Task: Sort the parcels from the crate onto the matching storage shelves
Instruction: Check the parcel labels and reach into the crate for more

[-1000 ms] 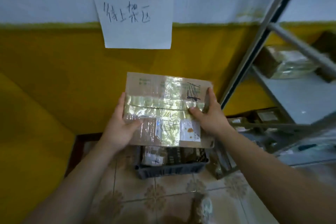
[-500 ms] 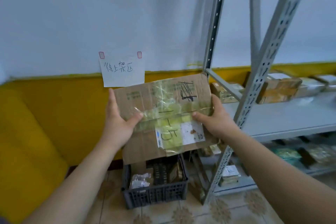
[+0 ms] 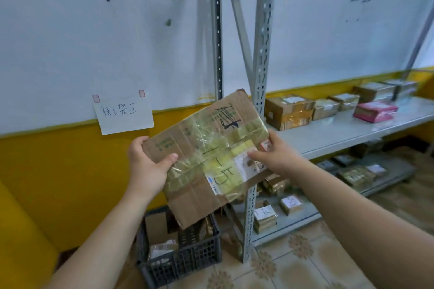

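Fingers of left hand [image 3: 148, 168] and right hand [image 3: 276, 158] clasped opposite edges of the flat, tape-wrapped brown cardboard parcel [image 3: 209, 159], tilting it label-up above the black plastic crate [image 3: 187, 263], beside the grey metal shelf [image 3: 340, 131], seemingly to read its scrawled code.

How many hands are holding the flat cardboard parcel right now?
2: the left hand grips the parcel at its left edge, the right hand at its right edge.

Fig.: I see a grey upper shelf [image 3: 328, 134] bearing a row of taped cardboard parcels [image 3: 290, 111] and one pink packet [image 3: 374, 111]. The lower shelf [image 3: 307, 216] carries smaller taped parcels [image 3: 264, 217]; on the tiled floor [image 3: 293, 267] stands a black crate [image 3: 185, 260], beside the rack's post [image 3: 249, 218].
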Available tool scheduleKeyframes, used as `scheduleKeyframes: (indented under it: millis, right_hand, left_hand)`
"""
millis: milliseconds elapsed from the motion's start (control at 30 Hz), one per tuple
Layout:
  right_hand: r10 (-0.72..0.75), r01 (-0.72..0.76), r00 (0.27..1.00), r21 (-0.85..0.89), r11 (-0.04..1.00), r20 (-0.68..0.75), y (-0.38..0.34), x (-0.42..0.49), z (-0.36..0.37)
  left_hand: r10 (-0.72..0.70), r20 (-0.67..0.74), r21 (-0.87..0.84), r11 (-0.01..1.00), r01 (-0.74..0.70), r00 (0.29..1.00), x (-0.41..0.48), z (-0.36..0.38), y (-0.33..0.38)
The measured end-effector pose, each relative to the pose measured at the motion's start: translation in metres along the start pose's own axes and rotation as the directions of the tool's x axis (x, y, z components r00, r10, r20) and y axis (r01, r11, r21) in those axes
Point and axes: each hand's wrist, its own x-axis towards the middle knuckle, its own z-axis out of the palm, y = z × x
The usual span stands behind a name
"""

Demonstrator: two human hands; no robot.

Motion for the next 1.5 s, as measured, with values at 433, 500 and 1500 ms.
scheduleKeyframes:
  millis: [433,500,1500]
  right_hand:
    - [0.252,0.035,0.78,0.442,0.896,-0.572,0.072,-0.111,-0.083]
    - [0.207,0.048,0.776,0.384,0.922,-0.595,0.077,-0.123,-0.104]
    - [0.207,-0.142,0.597,0.152,0.978,-0.775,0.305,-0.109,-0.453]
  left_hand:
    - [0.102,0.42,0.007,0.993,-0.115,0.902,-0.099,0.078,0.051]
    - [0.124,0.472,-0.021,0.991,-0.13,0.873,-0.114,0.103,0.064]
    - [0.354,0.827,-0.315,0.935,-0.161,0.437,-0.237,0.515,0.24]
